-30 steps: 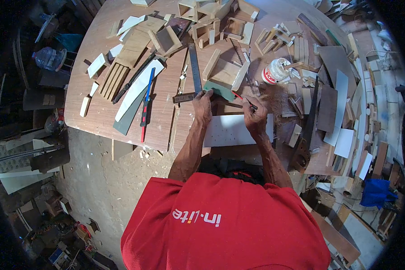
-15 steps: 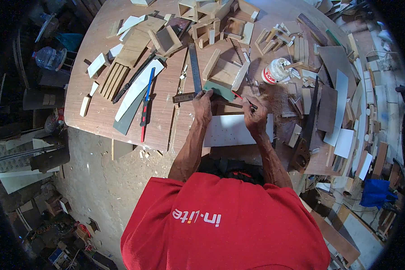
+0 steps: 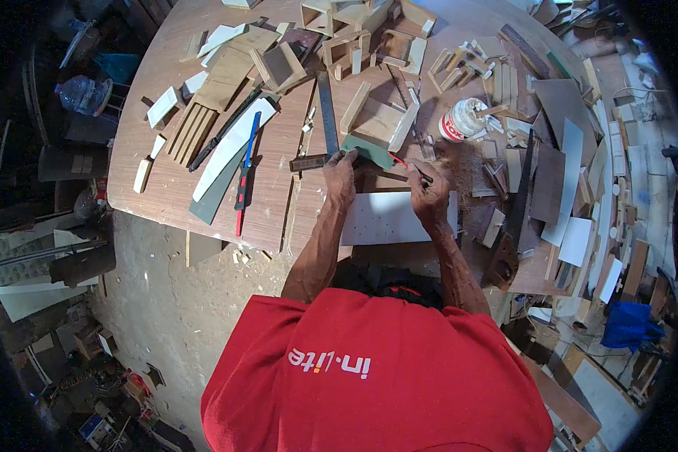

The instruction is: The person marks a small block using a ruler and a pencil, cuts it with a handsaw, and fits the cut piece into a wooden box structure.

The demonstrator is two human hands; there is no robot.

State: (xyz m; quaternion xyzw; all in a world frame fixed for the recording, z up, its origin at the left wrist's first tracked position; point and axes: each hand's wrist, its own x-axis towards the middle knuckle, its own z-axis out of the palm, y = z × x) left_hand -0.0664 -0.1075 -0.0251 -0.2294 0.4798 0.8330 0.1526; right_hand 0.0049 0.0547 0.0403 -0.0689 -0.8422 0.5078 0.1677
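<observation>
My left hand [image 3: 340,177] is closed on the left end of a small dark green panel [image 3: 369,153], with the thumb and fingers at its edge. The panel lies against the near side of an open wooden box [image 3: 377,120]. In my right hand [image 3: 429,190] is a slim red and dark pencil-like tool [image 3: 400,160], its red tip by the panel's right end. Just left of my left hand lies a try square [image 3: 326,113] with a long metal blade. A white board with small holes [image 3: 380,220] lies below, between my forearms.
A white tub with a red label [image 3: 459,122] stands to the right of the box. Further right lies a handsaw [image 3: 518,203] among offcuts. A blue, black and red tool [image 3: 245,177] and a white strip [image 3: 230,154] lie left. Several wooden boxes [image 3: 346,49] fill the back.
My right hand has shifted very slightly with the pencil-like tool. My left hand and the green panel look the same.
</observation>
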